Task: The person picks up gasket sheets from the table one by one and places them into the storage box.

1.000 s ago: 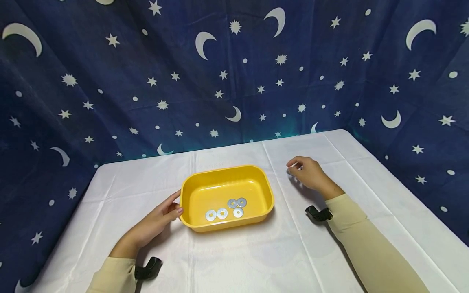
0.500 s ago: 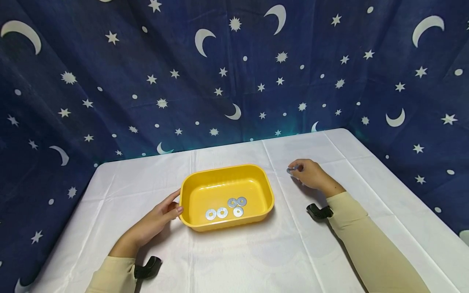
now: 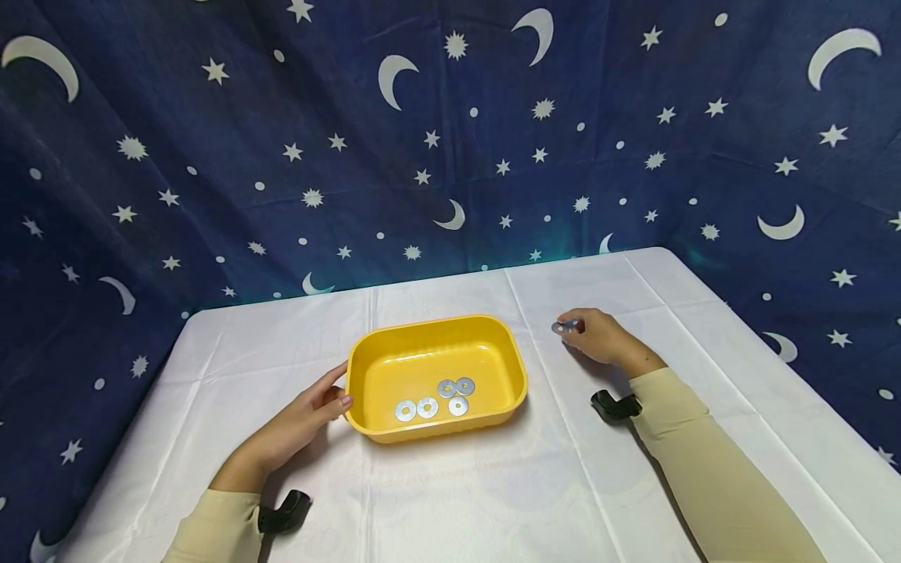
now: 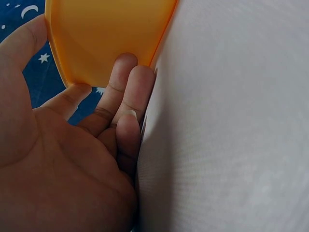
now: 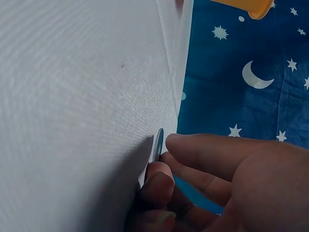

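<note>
My left hand point(image 3: 299, 430) rests against the left end of a yellow plastic tray point(image 3: 436, 324), thumb tip at its rim and index finger at the far corner. In the left wrist view two fingertips point(image 4: 126, 63) lie on the outer wall. Several silver flat washers lie in the tray's front half, among them a washer point(image 3: 458, 406) near the front wall. Right of the tray, low over the cloth, my right hand point(image 3: 601, 338) pinches washers point(image 3: 558, 329) that overlap, a bluish one nearer the palm. One washer point(image 5: 158, 145) appears edge-on between thumb and fingers.
A white cloth point(image 3: 479, 493) with fold creases covers the table. A dark blue curtain point(image 3: 338, 94) with moons and stars stands behind and at both sides. Black wrist mounts point(image 3: 615, 407) hang below both sleeves, close above the cloth.
My right hand has dipped slightly toward me, and more of the washers shows between its fingers than a second ago. The left hand, tray and washers inside have stayed put.
</note>
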{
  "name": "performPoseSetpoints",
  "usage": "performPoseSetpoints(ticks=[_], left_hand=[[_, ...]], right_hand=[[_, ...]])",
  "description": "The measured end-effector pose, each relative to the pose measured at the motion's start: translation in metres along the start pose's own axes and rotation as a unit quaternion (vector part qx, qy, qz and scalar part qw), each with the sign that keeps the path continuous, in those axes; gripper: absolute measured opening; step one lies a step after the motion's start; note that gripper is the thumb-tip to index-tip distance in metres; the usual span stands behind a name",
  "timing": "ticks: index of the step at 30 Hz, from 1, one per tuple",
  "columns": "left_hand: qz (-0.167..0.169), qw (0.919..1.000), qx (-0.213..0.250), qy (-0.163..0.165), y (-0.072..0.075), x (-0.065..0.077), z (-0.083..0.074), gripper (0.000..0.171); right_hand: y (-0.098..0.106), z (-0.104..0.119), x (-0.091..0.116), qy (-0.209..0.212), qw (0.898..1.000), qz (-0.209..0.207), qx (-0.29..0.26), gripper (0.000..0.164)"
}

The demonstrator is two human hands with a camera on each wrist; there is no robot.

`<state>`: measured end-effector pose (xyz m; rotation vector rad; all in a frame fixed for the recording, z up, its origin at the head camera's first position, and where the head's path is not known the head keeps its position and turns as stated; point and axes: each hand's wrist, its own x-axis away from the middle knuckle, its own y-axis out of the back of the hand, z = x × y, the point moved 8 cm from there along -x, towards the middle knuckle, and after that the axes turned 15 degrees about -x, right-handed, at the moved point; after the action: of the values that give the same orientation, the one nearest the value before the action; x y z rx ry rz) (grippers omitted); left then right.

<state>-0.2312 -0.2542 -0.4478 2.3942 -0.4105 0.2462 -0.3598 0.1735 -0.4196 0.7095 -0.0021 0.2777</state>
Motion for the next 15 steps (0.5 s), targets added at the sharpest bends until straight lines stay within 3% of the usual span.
performPoseSetpoints(ticks=[15], left_hand=[[-0.003, 0.9998, 0.003, -0.019, 0.0005, -0.0013, -0.0050, 0.070]], right_hand=[[0.0002, -0.0030, -0.0042, 0.001, 1.000, 0.003, 0.006, 0.023]])
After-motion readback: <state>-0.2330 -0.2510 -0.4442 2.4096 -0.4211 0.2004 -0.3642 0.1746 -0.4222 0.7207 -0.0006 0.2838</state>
